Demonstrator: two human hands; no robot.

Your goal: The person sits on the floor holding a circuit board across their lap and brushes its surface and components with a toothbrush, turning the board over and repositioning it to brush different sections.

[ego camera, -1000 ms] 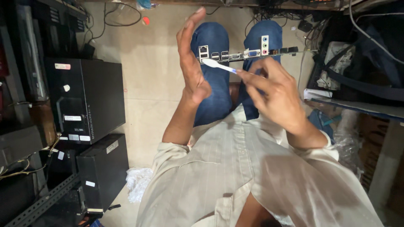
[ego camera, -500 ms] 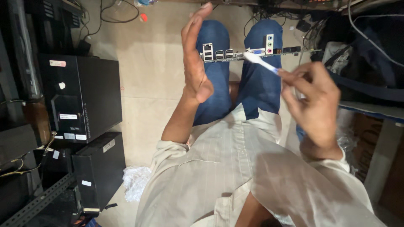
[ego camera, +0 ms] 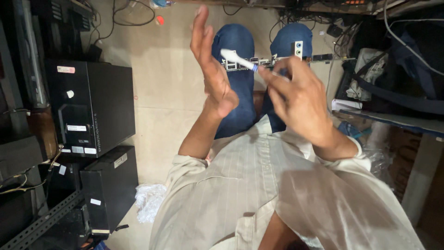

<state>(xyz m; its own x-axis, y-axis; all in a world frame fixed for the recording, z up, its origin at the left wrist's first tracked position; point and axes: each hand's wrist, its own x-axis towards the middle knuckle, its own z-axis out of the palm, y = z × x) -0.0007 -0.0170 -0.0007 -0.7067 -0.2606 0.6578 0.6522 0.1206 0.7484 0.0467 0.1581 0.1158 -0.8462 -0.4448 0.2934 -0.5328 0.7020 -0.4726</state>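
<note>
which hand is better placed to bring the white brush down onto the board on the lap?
Right. The right hand already grips the white brush, its head above the circuit board across the knees. The left hand is raised, open and empty.

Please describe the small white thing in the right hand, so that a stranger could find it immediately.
Start at the two blue-jeaned knees at the top centre. A circuit board lies across them, and just above it the right hand pinches a thin white brush, its head pointing at the raised, open left hand. Nothing else there is white and stick-shaped.
</note>
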